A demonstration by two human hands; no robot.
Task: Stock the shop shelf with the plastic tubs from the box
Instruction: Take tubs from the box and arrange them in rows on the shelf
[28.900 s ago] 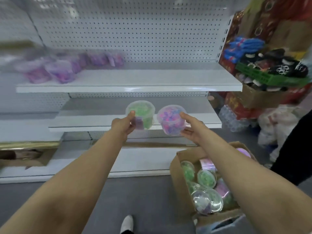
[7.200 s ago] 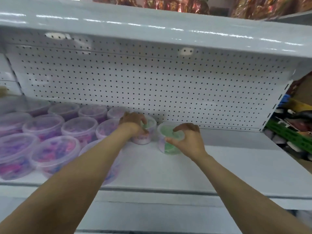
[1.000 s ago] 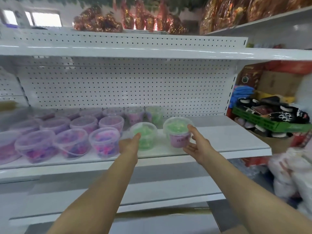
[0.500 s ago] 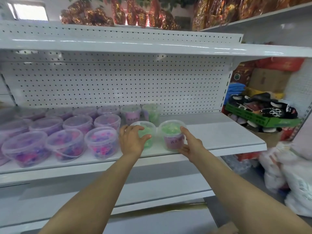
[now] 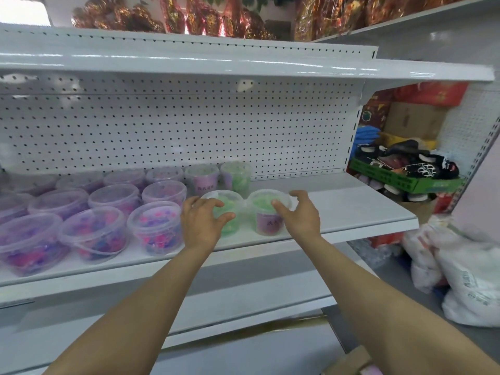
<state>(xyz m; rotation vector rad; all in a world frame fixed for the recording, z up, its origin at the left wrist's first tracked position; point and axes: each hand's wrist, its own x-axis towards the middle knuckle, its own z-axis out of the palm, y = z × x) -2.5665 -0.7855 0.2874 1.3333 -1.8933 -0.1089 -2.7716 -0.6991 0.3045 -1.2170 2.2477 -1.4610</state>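
1. Green-filled clear plastic tubs stand side by side near the front edge of the white shelf (image 5: 351, 209), and both my hands are at them.
2. My left hand (image 5: 201, 221) covers the near side of the left green tub (image 5: 226, 209); its fingers are spread and bent loosely over the lid, thumb out toward the tub's right side. I cannot tell whether it truly grips or only rests there.
3. My right hand (image 5: 299, 212) sits at the right green tub (image 5: 263, 212), the thumb lying across the lid's front and the fingers arched over the rim on the far right side. This tub carries a purple label on its wall, just left of my wrist.
4. The two tubs touch or nearly touch one another between my hands.
5. Just beyond my hands, against the pegboard back panel (image 5: 176, 125), stand two taller tubs: one with a purple label (image 5: 201, 180) and one with green contents (image 5: 235, 174).
6. To the left of my left hand sit rows of wider tubs with pink and purple contents (image 5: 154, 230), lids on, filling the shelf out to the frame's edge.
7. To the right of my right hand the shelf runs bare to its end.
8. Past that end, a green crate (image 5: 400, 180) holds dark goods, and white sacks (image 5: 465, 277) lie on the floor below.
9. Near my right forearm, at the bottom edge, a corner of a cardboard box (image 5: 349, 361) shows.
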